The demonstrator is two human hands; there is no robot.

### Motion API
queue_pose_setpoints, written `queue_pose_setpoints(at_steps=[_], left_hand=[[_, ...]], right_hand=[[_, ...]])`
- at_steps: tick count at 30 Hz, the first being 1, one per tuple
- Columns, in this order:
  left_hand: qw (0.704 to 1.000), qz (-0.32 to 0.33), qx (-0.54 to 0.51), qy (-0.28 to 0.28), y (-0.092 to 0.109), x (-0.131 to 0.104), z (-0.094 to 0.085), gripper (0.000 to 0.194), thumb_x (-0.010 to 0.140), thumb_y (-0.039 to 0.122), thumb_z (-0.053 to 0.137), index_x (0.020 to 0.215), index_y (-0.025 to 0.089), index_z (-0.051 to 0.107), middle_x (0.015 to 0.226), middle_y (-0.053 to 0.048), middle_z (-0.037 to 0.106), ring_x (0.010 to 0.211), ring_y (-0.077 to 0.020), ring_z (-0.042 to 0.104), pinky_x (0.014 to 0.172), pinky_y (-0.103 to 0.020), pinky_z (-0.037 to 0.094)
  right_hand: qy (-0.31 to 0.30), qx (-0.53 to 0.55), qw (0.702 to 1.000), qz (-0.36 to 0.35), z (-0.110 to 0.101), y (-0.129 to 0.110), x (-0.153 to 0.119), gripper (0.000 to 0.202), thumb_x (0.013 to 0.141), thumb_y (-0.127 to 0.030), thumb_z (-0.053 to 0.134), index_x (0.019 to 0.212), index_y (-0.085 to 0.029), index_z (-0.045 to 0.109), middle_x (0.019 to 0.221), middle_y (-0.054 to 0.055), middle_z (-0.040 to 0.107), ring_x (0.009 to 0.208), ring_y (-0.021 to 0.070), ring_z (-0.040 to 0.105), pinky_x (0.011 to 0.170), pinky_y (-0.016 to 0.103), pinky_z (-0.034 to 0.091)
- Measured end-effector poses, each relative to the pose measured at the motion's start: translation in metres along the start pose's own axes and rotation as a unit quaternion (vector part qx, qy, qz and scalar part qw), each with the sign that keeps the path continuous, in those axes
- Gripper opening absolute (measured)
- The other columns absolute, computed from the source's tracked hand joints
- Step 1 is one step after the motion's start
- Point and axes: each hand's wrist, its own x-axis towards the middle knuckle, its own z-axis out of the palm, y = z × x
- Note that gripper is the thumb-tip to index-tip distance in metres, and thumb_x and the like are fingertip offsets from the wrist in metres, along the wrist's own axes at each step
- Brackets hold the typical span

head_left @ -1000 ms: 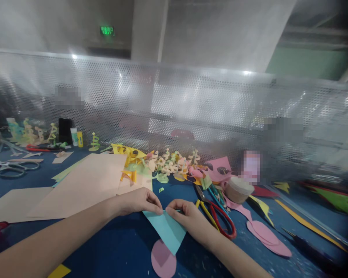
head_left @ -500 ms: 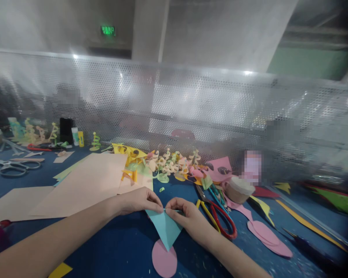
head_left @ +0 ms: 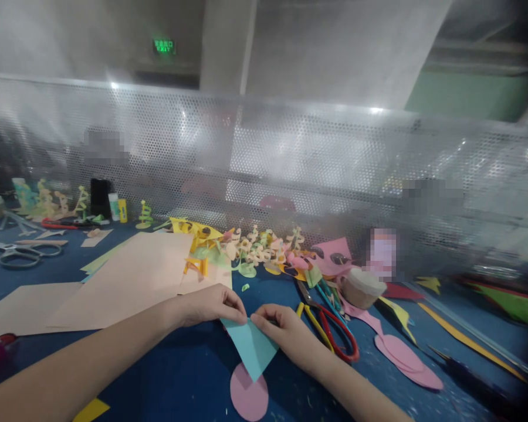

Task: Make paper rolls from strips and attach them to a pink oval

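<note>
A light-blue sheet of paper (head_left: 251,350), with its corner pointing down toward me, hangs between my two hands. My left hand (head_left: 213,306) pinches its top edge from the left. From the right, my right hand (head_left: 281,328) is closed on the same edge, thumb and fingertips close to the left ones. The fingers hide part of that edge. Just below, a pink paper oval (head_left: 249,394) lies on the blue table, partly covered by the blue corner. Scissors with red and yellow handles (head_left: 337,331) lie beside my right hand.
Large pale peach sheets (head_left: 132,275) spread at the left, near grey scissors (head_left: 26,252). Curled paper pieces (head_left: 257,249) are heaped behind my hands. A white-lidded tub (head_left: 364,287) and pink ovals (head_left: 407,360) are at the right. A perforated metal screen (head_left: 264,164) borders the back.
Hardly anything differs. My right hand has shifted very slightly, and the blue paper with it; both hands keep their pinch on its top edge.
</note>
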Motion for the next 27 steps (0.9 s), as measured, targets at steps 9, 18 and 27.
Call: queue_pose_setpoints(at_steps=[9,18,27], left_hand=[[1.0,-0.01,0.008,-0.008,0.0015,-0.0009,-0.0023,0.014,0.058,0.027,0.068,0.067,0.016,0.069,0.057,0.004,0.056,0.057,-0.0104,0.044,0.054,-0.02,0.03],[1.0,-0.012,0.008,-0.007,0.0019,-0.0006,-0.0013,0.015,0.058,0.027,0.068,0.067,0.016,0.069,0.057,0.004,0.054,0.057,-0.0097,0.042,0.052,-0.02,0.029],[1.0,-0.011,-0.002,-0.009,-0.0011,-0.0005,-0.0032,0.02,0.057,0.031,0.07,0.069,0.016,0.069,0.056,0.004,0.054,0.056,-0.0095,0.043,0.052,-0.02,0.03]], right_hand=[[-0.004,0.011,1.0,-0.016,-0.0007,0.003,-0.0011,0.034,0.073,-0.048,0.054,0.067,-0.016,0.061,0.057,-0.002,0.051,0.052,0.0104,0.044,0.047,0.02,0.033],[-0.009,0.022,0.999,-0.026,-0.0008,-0.0028,-0.0036,0.031,0.074,-0.045,0.055,0.07,-0.014,0.062,0.06,0.0,0.055,0.056,0.0117,0.047,0.052,0.021,0.035],[-0.005,0.025,0.999,-0.033,-0.0012,-0.0021,-0.0042,0.031,0.073,-0.046,0.055,0.071,-0.016,0.062,0.061,0.0,0.057,0.057,0.0123,0.049,0.053,0.021,0.037]])
